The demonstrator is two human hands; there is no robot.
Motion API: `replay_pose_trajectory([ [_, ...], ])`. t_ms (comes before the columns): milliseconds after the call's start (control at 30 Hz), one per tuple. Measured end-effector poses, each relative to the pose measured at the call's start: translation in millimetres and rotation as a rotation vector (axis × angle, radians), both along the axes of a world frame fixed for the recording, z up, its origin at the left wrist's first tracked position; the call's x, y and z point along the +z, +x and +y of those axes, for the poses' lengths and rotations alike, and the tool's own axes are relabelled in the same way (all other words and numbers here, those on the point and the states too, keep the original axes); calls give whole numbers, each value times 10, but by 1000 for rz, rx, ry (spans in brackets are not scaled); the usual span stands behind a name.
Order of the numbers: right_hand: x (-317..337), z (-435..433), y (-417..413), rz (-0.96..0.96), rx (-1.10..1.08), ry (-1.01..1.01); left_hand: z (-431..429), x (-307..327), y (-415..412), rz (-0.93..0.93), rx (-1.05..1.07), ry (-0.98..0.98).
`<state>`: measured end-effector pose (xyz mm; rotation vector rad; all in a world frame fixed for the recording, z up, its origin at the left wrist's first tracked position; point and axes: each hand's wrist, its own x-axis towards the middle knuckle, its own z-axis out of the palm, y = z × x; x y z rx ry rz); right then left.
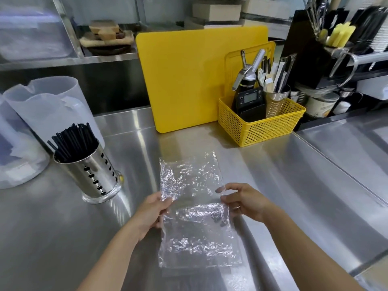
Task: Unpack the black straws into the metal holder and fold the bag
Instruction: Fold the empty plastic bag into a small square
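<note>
A crinkled clear plastic bag (195, 208) lies flat and empty on the steel counter, long side running away from me. My left hand (154, 211) pinches its left edge about halfway along. At the same height, my right hand (241, 201) pinches the right edge. The black straws (72, 141) stand bunched in the perforated metal holder (94, 173) at the left, apart from both hands.
A translucent plastic jug (48, 106) stands behind the holder. A yellow cutting board (189, 76) leans at the back, and a yellow basket (262, 124) with a scale and utensils sits beside it. The steel counter (304, 185) runs right to a seam.
</note>
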<state>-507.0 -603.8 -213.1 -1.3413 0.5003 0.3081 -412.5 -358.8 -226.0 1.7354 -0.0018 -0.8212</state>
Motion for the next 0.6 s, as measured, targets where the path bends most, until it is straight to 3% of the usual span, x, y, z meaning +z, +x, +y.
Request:
replay_pose_trajectory([
  [167,-59,-37,-39,-70,-60,43,52,96,-24,-35,5,-223],
  [333,-169,-30,-49,-146,-108,63,27,143,-103,-207,71,-258],
  [500,-169,-11,-54,-144,-146,173,69,196,-148,-36,70,-517],
  [600,-180,15,-58,-219,-156,170,95,119,-124,26,31,-373],
])
